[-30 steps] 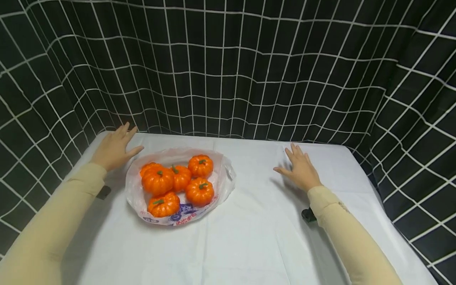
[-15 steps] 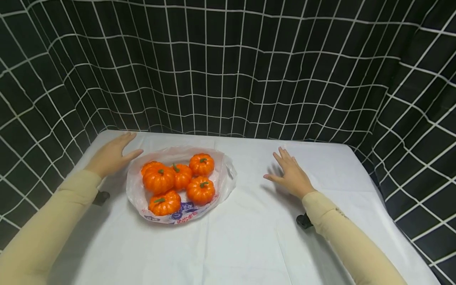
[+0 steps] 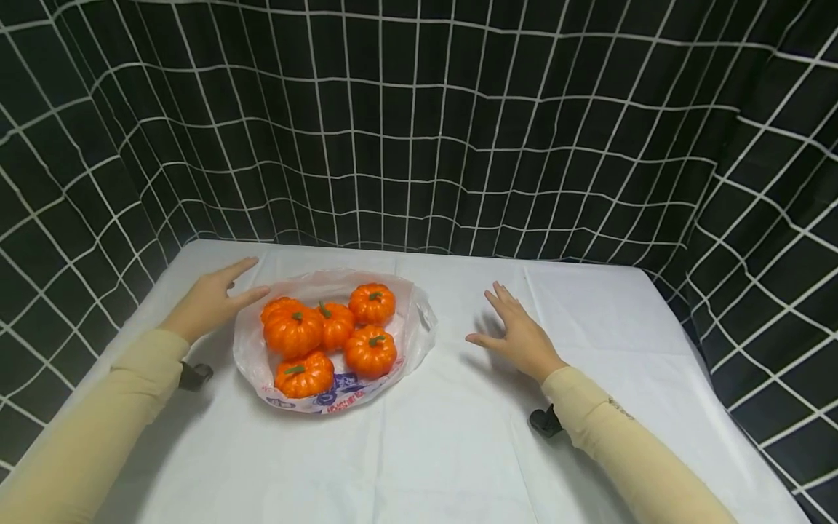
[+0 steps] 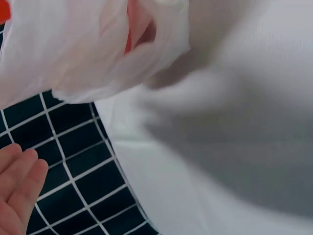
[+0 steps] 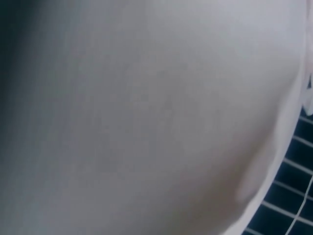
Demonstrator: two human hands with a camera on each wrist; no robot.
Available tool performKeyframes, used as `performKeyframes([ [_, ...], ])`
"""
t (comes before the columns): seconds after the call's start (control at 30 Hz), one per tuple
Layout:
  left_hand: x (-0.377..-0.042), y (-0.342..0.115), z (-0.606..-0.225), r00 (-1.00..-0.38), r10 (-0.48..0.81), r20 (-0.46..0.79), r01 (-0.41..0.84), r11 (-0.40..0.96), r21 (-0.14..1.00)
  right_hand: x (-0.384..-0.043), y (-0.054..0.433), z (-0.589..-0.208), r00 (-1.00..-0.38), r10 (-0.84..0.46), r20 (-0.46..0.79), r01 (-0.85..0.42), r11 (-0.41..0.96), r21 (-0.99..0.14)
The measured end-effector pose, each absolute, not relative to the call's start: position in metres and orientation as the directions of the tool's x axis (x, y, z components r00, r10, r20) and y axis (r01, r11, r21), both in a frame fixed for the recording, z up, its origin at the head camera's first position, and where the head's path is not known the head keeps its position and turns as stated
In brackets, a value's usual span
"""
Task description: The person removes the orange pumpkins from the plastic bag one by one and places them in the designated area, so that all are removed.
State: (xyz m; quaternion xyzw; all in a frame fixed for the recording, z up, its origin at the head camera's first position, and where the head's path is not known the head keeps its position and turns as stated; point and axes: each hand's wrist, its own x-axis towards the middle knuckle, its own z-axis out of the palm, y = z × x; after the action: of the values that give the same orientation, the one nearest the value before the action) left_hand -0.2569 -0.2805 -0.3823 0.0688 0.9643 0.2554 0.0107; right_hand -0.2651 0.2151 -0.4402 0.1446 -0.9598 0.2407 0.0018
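Observation:
Several small orange pumpkins point(image 3: 370, 352) with green stems lie in a white plastic bag point(image 3: 419, 342) whose mouth is spread wide, left of the table's middle. Beside the bag's upper left rim is my left hand point(image 3: 212, 298), fingers extended and thumb apart, holding nothing. Its fingers point(image 4: 24, 183) show at the lower left of the left wrist view, apart from the bag point(image 4: 98, 54). Right of the bag, over the cloth, my right hand point(image 3: 517, 335) has its fingers spread and holds nothing. In the right wrist view that hand is out of sight.
A white cloth point(image 3: 445, 451) covers the table. Black curtains point(image 3: 432, 131) with a white grid stand behind it and at both sides. Small dark devices, the left one point(image 3: 195, 376) and the right one point(image 3: 545, 421), sit under the wrists.
My right hand has moved left and nearer, toward the bag. The left hand has come down slightly, its fingers drawn closer together. The bag and pumpkins stay in place.

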Motion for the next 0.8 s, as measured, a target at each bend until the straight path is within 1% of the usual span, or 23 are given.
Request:
performKeyframes([
  [0.17,-0.253,-0.277,-0.390,-0.992,0.125,0.026,0.120,0.846,0.519,-0.259,0.204,-0.437,-0.954,-0.288,0.085,-0.291,0.813,-0.505],
  [0.4,-0.245,-0.272,-0.397,-0.994,0.110,0.025,0.104,0.794,0.599,-0.251,0.193,-0.439,-0.946,-0.302,0.115,-0.313,0.765,-0.563],
  [0.6,-0.244,-0.271,-0.404,-0.991,0.093,0.092,0.130,0.770,0.625,-0.242,0.180,-0.441,-0.943,-0.305,0.135,-0.325,0.746,-0.581],
  [0.8,-0.245,-0.267,-0.407,-0.995,0.047,0.090,0.097,0.693,0.714,-0.236,0.163,-0.438,-0.941,-0.292,0.171,-0.333,0.707,-0.623],
])
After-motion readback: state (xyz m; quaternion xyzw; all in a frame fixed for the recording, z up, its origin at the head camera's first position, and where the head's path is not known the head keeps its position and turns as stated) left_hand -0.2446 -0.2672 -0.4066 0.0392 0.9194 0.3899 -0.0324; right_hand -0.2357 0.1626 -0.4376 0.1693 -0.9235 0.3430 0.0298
